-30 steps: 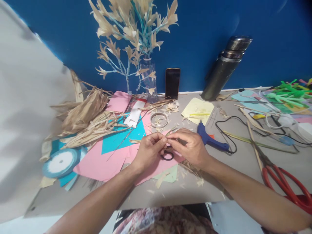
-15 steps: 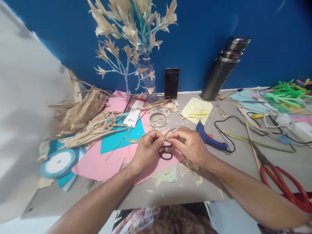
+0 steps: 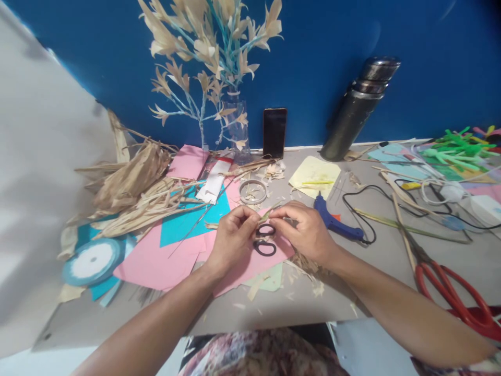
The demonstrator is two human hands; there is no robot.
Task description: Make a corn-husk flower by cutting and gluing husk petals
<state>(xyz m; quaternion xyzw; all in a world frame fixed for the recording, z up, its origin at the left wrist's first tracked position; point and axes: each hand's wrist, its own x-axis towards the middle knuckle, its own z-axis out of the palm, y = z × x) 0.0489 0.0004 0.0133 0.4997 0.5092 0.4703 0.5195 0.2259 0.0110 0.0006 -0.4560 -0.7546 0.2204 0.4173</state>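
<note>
Between my hands, above the pink paper (image 3: 235, 261), is a thin greenish strip of dried leaf (image 3: 266, 214). My left hand (image 3: 236, 230) pinches its near end between thumb and forefinger. My right hand (image 3: 302, 230) is closed at the strip's other side, with thumb and fingertips pressed together. Exactly where the right fingertips grip is hard to make out. Small scissors with black handles (image 3: 266, 248) lie just below the fingertips, their blades out of sight. A ring-shaped roll of tape (image 3: 253, 200) rests beyond the hands.
A blue glue gun (image 3: 338, 224) with a black cord lies right of my right hand. Large red-handled scissors (image 3: 456, 297) are at far right. Dried husks (image 3: 133, 177) and a ribbon spool (image 3: 93, 261) occupy the left. Behind stand a bottle of husk flowers (image 3: 237, 125), a phone (image 3: 274, 133) and a flask (image 3: 356, 115).
My hands have drawn slightly apart, so the upper scissor handle loop and more of the leaf strip now show between them. The other things stay put.
</note>
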